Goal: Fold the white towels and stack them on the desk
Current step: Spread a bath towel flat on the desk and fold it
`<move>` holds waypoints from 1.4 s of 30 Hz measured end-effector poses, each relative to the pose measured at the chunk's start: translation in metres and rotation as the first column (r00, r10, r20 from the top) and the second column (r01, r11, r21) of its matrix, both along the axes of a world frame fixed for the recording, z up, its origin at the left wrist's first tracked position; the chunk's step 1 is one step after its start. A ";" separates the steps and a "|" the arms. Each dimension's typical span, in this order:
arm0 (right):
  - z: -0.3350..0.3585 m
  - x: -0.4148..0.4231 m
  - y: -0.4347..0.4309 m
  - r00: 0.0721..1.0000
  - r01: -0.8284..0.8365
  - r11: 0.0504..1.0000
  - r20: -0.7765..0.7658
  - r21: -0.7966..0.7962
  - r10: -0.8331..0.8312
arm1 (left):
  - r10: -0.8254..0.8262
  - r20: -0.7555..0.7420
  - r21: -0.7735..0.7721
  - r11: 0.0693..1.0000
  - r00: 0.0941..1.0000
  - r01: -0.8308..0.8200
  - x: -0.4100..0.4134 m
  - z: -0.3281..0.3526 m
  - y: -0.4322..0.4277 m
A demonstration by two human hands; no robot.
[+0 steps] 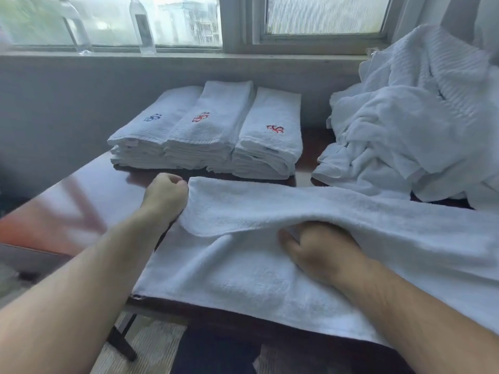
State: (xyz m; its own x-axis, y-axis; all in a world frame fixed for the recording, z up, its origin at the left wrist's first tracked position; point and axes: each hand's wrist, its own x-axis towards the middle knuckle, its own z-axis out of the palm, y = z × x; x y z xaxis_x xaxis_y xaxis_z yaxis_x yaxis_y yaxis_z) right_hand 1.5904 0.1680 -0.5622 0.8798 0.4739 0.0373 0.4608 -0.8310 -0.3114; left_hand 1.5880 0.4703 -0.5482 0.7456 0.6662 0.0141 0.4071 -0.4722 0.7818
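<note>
A white towel [243, 265] lies spread on the dark wooden desk [89, 201], its far half folded over toward me. My left hand [166, 194] grips the folded layer's left corner. My right hand [321, 249] rests flat on the lower layer, fingers tucked beneath the fold and partly hidden. Behind the towel stand three stacks of folded white towels [208, 133], the top ones with blue and red embroidery. A heap of unfolded white towels [410, 125] sits at the right.
Two clear glass bottles [141, 25] stand on the window sill behind the desk. The desk's front edge runs under the towel, with a metal leg [121, 341] and pale floor below. A grey wall rises behind the stacks.
</note>
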 end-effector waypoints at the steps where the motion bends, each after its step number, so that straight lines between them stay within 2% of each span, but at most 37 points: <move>1: 0.000 0.000 -0.001 1.000 -0.017 1.000 0.019 0.011 0.016 | -0.003 -0.028 -0.109 0.994 1.000 0.000 -0.001 0.004 -0.002; 3: 0.003 -0.002 -0.002 0.996 -0.071 0.997 0.048 0.032 0.070 | -0.082 -0.061 -0.306 0.950 0.995 0.060 -0.006 0.012 -0.007; 4: 0.003 -0.003 -0.002 0.993 -0.107 0.993 0.060 0.045 0.104 | -0.157 -0.063 -0.314 0.941 0.986 0.130 -0.008 0.015 -0.009; 6: 0.004 -0.005 -0.002 0.972 -0.200 0.978 0.136 0.062 0.190 | -0.266 -0.038 -0.247 0.937 0.963 0.249 -0.010 0.015 -0.017; 9: 0.007 -0.007 -0.002 0.876 -0.384 0.923 0.327 0.028 0.354 | -0.160 0.099 -0.097 0.981 0.982 0.170 0.000 0.014 -0.019; 11: 0.009 -0.009 0.000 0.771 -0.488 0.872 0.453 -0.030 0.447 | -0.096 0.186 -0.216 0.967 0.978 0.136 0.010 0.018 -0.014; 13: 0.011 -0.012 0.003 0.695 -0.537 0.842 0.537 -0.056 0.479 | -0.111 0.217 -0.445 0.873 0.970 0.200 0.017 0.021 -0.008; 14: 0.012 -0.015 0.004 0.682 -0.536 0.843 0.563 -0.050 0.467 | -0.155 0.229 -0.514 0.819 0.961 0.255 0.018 0.023 -0.006; 16: 0.013 -0.019 0.006 0.695 -0.469 0.883 0.608 -0.020 0.383 | -0.234 0.235 -0.537 0.777 0.943 0.327 0.018 0.020 -0.003; 18: 0.015 -0.020 0.010 0.767 -0.298 0.954 0.599 0.014 0.231 | -0.238 0.248 -0.517 0.787 0.939 0.336 0.018 0.013 -0.001; 20: 0.018 -0.015 0.015 0.838 -0.149 0.987 0.521 -0.063 0.160 | -0.202 0.263 -0.471 0.827 0.943 0.308 0.017 0.005 0.001; 21: 0.019 -0.013 0.017 0.869 -0.125 0.985 0.467 -0.116 0.166 | -0.183 0.254 -0.417 0.865 0.950 0.278 0.015 0.002 0.002; 23: 0.019 -0.010 0.019 0.888 -0.145 0.976 0.414 -0.164 0.201 | -0.130 0.233 -0.283 0.939 0.964 0.195 0.013 -0.003 0.003; 26: 0.014 -0.010 0.019 0.884 -0.167 0.978 0.421 -0.123 0.204 | -0.108 0.264 -0.193 0.968 0.958 0.162 0.011 -0.010 0.006; 29: 0.013 -0.007 0.018 0.864 -0.152 0.985 0.474 -0.077 0.170 | -0.080 0.407 -0.305 0.927 0.910 0.217 0.013 -0.008 0.007; 31: 0.013 -0.004 0.018 0.881 -0.188 0.977 0.423 -0.098 0.212 | -0.051 0.457 -0.342 0.911 0.888 0.229 0.015 -0.003 0.006; 33: 0.014 -0.005 0.020 0.896 -0.239 0.961 0.350 -0.140 0.274 | -0.114 0.368 -0.220 0.953 0.923 0.206 0.016 -0.003 0.004; 35: 0.015 -0.006 0.022 0.882 -0.244 0.955 0.371 -0.168 0.291 | -0.163 0.279 -0.054 0.981 0.946 0.185 0.014 -0.004 0.000; 36: 0.016 -0.006 0.022 0.870 -0.232 0.961 0.408 -0.153 0.275 | -0.161 0.307 -0.020 0.984 0.938 0.176 0.014 -0.004 -0.003; 39: 0.020 -0.003 0.021 0.812 -0.161 0.986 0.573 0.041 0.108 | -0.130 0.488 -0.072 0.980 0.863 0.188 0.015 0.009 -0.013; 40: 0.022 -0.002 0.020 0.798 -0.131 0.989 0.599 0.065 0.066 | -0.119 0.515 -0.103 0.974 0.849 0.199 0.017 0.012 -0.015; 42: 0.024 -0.001 0.019 0.827 -0.120 0.993 0.554 0.004 0.098 | -0.122 0.480 -0.124 0.971 0.868 0.205 0.020 0.015 -0.014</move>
State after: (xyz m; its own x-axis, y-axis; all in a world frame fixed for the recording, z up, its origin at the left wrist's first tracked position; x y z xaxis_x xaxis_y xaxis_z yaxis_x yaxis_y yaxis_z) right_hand 1.5892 0.1872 -0.5379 0.6503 0.5537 0.5201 0.6518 -0.7583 -0.0077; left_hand 1.6081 0.4566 -0.5336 0.7780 0.5583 0.2880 -0.0962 -0.3470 0.9329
